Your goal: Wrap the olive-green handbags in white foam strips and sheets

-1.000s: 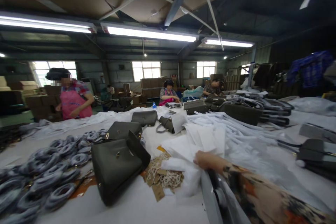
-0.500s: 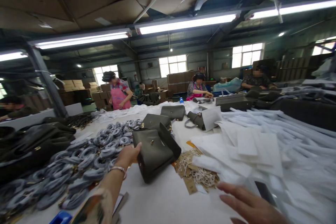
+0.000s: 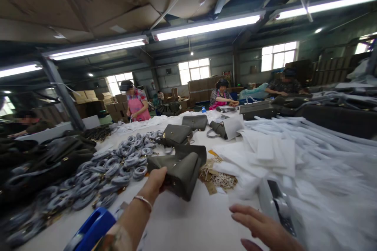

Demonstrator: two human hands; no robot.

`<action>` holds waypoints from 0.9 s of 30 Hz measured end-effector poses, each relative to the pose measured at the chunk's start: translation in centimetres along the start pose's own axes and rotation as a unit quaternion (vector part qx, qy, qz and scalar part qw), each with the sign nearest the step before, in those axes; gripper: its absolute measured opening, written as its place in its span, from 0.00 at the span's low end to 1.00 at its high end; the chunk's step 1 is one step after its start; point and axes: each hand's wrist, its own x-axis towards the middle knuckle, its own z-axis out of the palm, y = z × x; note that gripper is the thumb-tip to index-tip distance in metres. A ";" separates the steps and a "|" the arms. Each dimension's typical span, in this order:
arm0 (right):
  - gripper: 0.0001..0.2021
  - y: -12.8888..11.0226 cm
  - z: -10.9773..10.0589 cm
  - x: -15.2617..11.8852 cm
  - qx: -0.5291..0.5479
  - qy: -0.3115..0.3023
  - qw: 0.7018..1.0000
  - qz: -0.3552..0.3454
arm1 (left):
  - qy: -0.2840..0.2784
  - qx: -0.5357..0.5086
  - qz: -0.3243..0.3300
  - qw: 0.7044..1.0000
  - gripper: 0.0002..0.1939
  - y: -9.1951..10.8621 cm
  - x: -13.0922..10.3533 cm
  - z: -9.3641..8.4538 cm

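Note:
My left hand (image 3: 157, 180) grips the near left edge of a dark olive handbag (image 3: 184, 174), its thumb on top. The bag is tilted over the white table (image 3: 182, 223), and its flap hangs open toward the back right. My right hand (image 3: 259, 223) is at the lower right with its fingers apart, holding nothing. Just beyond it lies a grey device (image 3: 278, 202) with a dark strip. Tan tags with white strings (image 3: 219, 176) lie between the bag and a stack of white sheets (image 3: 268, 151).
Coiled grey straps (image 3: 118, 168) cover the table's left side beside dark bags (image 3: 55, 157). A blue tool (image 3: 94, 227) lies at the front left. More olive bags (image 3: 176, 134) stand behind. White tubes and plastic (image 3: 330, 164) fill the right. Several people work beyond.
My left hand has turned the bag, which now lies more tilted and slightly to the right. The blue tool and grey device show more fully. My right hand has shifted slightly left.

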 end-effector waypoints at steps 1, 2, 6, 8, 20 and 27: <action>0.20 -1.3 -0.1 0.1 -0.009 0.017 1.000 -0.006 | -0.002 -0.009 -0.025 1.000 0.14 -0.8 -3.0 -0.1; 0.20 -2.7 -0.2 0.0 -0.015 0.028 0.999 -0.006 | -0.009 -0.018 -0.047 0.999 0.13 -1.8 -6.2 -0.2; 0.26 -7.2 0.0 -2.4 -0.004 0.017 1.000 0.012 | -0.103 -0.075 -0.104 0.986 0.17 -7.1 -19.3 -0.7; 0.32 -8.3 0.6 -4.4 0.014 -0.021 0.999 0.023 | -0.236 -0.057 -0.081 0.967 0.23 -9.1 -24.1 -1.6; 0.40 -10.2 2.3 -9.9 -0.040 -0.112 0.990 0.081 | -0.170 0.492 0.507 0.687 0.43 -8.7 -15.9 -7.4; 0.25 -8.7 1.3 -8.6 -0.067 -0.152 0.967 0.191 | -0.091 0.509 0.550 0.655 0.27 -10.6 -19.4 -5.9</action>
